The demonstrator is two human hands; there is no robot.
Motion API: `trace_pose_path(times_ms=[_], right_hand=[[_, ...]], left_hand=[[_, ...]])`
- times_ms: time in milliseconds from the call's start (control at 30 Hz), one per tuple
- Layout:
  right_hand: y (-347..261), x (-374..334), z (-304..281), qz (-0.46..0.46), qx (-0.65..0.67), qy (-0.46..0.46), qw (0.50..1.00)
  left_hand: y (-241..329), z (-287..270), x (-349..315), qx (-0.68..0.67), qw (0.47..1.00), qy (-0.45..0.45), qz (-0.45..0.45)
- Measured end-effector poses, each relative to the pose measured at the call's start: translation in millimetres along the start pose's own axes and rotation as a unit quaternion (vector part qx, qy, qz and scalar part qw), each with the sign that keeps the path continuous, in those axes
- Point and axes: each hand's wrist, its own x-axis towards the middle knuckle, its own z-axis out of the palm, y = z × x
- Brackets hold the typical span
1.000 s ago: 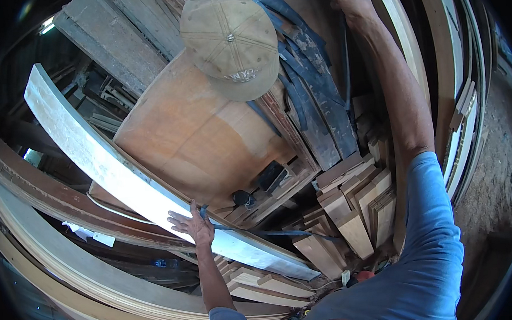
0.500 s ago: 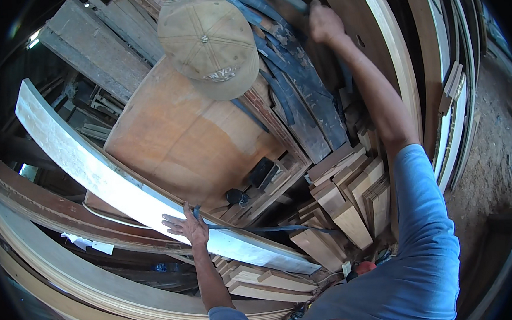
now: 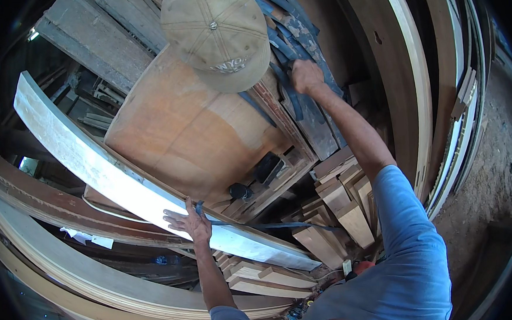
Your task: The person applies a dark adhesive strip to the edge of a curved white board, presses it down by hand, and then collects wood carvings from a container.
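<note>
A long white board (image 3: pixel 123 186) lies diagonally across the left half. My left hand (image 3: pixel 192 222) rests on its face with the fingers spread. A dark blue strip (image 3: pixel 254 226) runs from beside that hand to the right, across the board's edge. Toward the top, my right hand (image 3: pixel 308 76) is closed in a fist on a dark blue strip (image 3: pixel 286 90); its fingers partly hide it. Several more such strips (image 3: pixel 298 31) lie heaped beyond that hand. A khaki cap (image 3: pixel 216 30) sits left of the heap; what is under it is hidden.
A brown curved wooden sheet (image 3: pixel 178 129) stands behind the white board. Several short wood blocks (image 3: pixel 344 204) are stacked right of centre. Tall planks (image 3: pixel 400 81) line the right side, and curved boards (image 3: pixel 99 281) fill the lower left. A small black object (image 3: pixel 267 168) rests near the sheet.
My right hand has come down and slightly left, nearer to me, from above the strip heap. My left hand stays on the white board. The view has shifted slightly.
</note>
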Motion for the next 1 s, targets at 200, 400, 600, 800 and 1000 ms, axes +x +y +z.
trace_pose_path(times_ms=[200, 400, 600, 800, 1000], right_hand=[[-11, 1, 27, 0.019, 0.011, 0.039, 0.999], [-18, 8, 28, 0.048, 0.035, 0.059, 0.996], [2, -31, 3, 0.053, 0.156, 0.128, 0.978], [37, -54, -10, -0.012, 0.204, 0.126, 0.971], [55, -70, -19, 0.000, 0.152, 0.076, 0.985]], left_hand=[[3, -2, 1, 0.005, 1.000, -0.006, 0.001], [2, -3, 0, 0.002, 1.000, 0.002, 0.013], [9, -8, 0, 0.001, 1.000, -0.013, -0.011], [7, -5, -2, 0.013, 1.000, 0.001, -0.013], [13, -10, -1, 0.014, 1.000, -0.006, -0.016]])
